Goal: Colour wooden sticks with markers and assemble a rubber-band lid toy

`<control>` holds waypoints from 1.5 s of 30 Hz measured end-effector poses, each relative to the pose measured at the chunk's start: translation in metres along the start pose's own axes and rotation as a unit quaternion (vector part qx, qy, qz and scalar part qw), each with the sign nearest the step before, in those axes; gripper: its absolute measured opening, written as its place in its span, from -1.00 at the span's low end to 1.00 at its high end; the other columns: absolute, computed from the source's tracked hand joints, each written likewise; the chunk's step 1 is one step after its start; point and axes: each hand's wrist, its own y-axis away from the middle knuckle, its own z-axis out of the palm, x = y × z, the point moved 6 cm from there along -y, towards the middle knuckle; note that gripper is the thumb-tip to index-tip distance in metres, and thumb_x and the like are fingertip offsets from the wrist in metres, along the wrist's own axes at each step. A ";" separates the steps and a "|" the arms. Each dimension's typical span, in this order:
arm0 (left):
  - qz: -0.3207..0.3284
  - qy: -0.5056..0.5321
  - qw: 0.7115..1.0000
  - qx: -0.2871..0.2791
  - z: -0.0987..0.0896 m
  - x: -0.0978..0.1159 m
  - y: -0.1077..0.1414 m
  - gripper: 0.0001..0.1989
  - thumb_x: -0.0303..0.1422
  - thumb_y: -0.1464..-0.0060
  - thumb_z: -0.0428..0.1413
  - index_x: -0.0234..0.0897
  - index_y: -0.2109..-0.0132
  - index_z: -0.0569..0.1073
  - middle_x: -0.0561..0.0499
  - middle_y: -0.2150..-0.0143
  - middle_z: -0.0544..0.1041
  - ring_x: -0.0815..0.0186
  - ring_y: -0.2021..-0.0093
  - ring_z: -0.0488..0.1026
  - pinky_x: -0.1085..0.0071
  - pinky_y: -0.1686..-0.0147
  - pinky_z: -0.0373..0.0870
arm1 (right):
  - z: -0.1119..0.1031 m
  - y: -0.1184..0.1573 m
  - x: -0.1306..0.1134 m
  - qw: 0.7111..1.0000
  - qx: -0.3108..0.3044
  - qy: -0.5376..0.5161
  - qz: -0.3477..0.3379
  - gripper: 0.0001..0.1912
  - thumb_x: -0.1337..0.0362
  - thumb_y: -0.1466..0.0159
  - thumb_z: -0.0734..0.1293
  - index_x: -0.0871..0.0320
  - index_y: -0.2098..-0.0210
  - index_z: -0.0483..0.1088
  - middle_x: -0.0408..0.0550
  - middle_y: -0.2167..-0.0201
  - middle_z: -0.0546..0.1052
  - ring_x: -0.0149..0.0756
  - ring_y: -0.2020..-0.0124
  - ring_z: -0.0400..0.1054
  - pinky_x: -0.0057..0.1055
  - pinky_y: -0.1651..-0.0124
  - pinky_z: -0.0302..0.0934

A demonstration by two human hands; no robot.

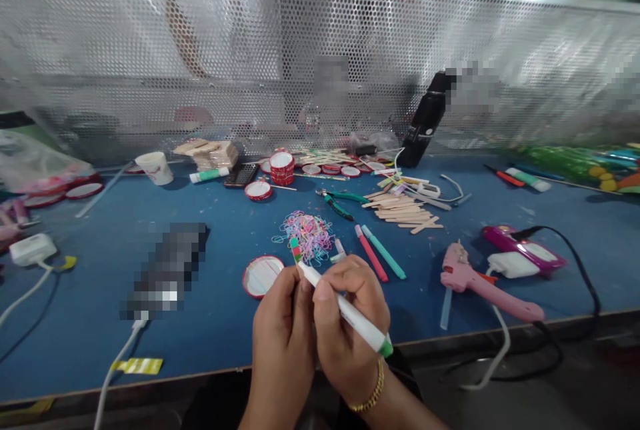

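Observation:
My right hand (350, 323) is closed around a white marker pen (363, 329) with a green end, its tip pointing up and left. My left hand (283, 337) pinches a small craft stick (295, 250) whose upper end is coloured green and red. The pen's tip meets the stick, or lies very near it, just above my left fingertips; the stick's lower part is hidden by my fingers. Beyond the hands lies a pile of pastel rubber bands (307, 233). A red-rimmed round lid (263, 277) rests left of my left hand, with thin lines across its white inside.
Right of the pile lie a pink marker (371, 253) and a teal marker (384, 252). Behind them are loose craft sticks (403, 209) and teal-handled pliers (337, 202). A pink glue gun (487, 287) with cords lies at right, a phone (170, 263) on a cable at left.

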 end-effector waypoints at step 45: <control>-0.003 0.015 1.000 0.001 0.001 0.002 0.000 -0.74 -0.27 -0.33 0.09 -0.20 0.36 0.42 0.12 0.48 0.40 0.39 0.48 0.31 0.53 0.52 0.28 | 0.001 0.000 0.001 1.000 -0.007 -0.005 0.003 -0.90 0.41 -0.37 0.29 0.08 0.22 0.32 -0.19 0.39 0.44 -0.34 0.37 0.39 -0.24 0.19 0.31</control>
